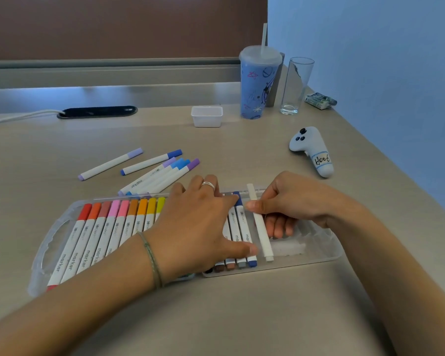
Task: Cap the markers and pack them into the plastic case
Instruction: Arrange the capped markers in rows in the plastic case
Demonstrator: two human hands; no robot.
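Hands first: the left hand (203, 217) lies flat with fingers spread over the middle of the plastic case (62, 224), pressing down on the packed markers (106, 227). The right hand (288, 204) pinches a white marker (261, 227) between thumb and fingers, at the right end of the case just beside a dark blue marker (244, 227) that's already in. Past that, the case has bare room on its right. Just beyond the case's far edge sits a loose bunch of capped blue and purple markers (162, 173) on the desk (242, 304). Further back and right of the case there's a game controller (311, 150), then a small white tub (206, 116), a blue tumbler (257, 83) and a glass (296, 86).
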